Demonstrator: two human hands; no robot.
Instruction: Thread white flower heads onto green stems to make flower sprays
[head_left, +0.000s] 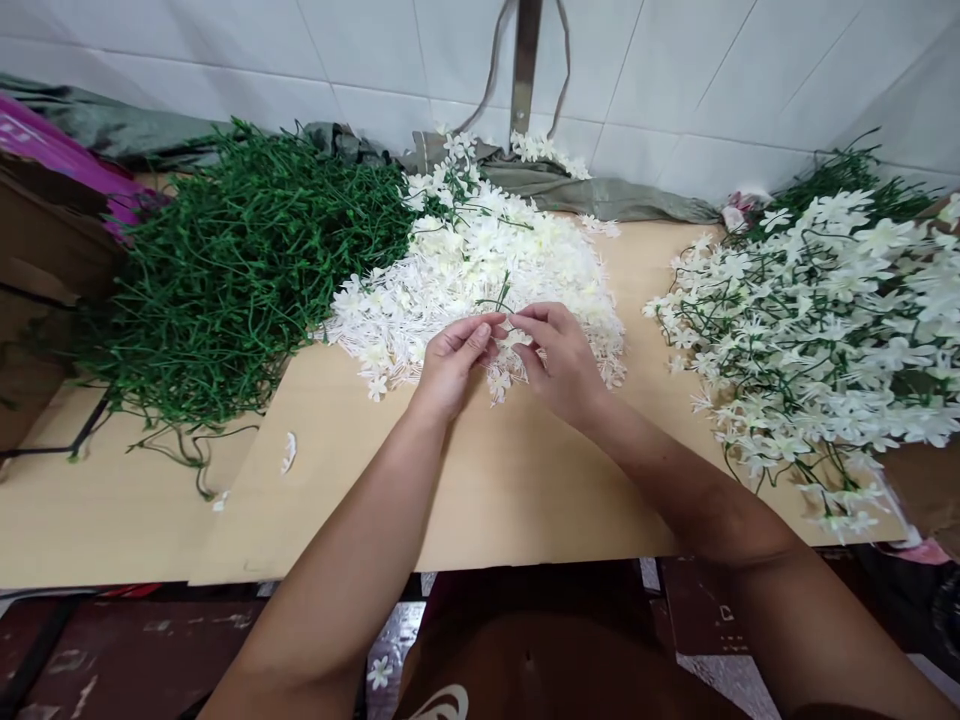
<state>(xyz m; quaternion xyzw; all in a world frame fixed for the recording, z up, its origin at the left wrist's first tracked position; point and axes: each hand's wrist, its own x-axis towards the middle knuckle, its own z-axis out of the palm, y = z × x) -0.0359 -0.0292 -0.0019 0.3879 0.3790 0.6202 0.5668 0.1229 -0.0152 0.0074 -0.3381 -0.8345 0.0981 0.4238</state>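
Basically: one loose flower (379,672) below the worktop's (480,500) front edge, out of the working area, so probably dropped. One white strip (289,452) lies near the left of the front edge, apart from everything; likely a stray. Both hands are up mid-worktop, forearms coming in over the front edge. Left hand (448,365): thumb and forefinger together, looks clamped on one green stem (501,299). Right hand (561,360): forefinger tip meets the left's tips, thumb apart from it; can't tell if it grips the stem too. Stem is upright-ish between the hands, over the heap's near edge; a fingertip hold suits something that thin, and two hands would steady it. Beyond: three main piles. Green pile (247,260) toward the left edge, white heap (517,260) centre to back edge, flower pile (832,330) toward the right edge, blooms on green stems, some over the front right corner. Loose parts left and centre, stemmed blooms right: reads as kept separate by kind, within reach. Count: two hands, one stem in them, three piles, plus one green bunch (847,185) behind the right pile. Single blooms and stems in piles: too tangled to count. Back edge: cloth (615,192), one post (526,70) against the wall (675,80).
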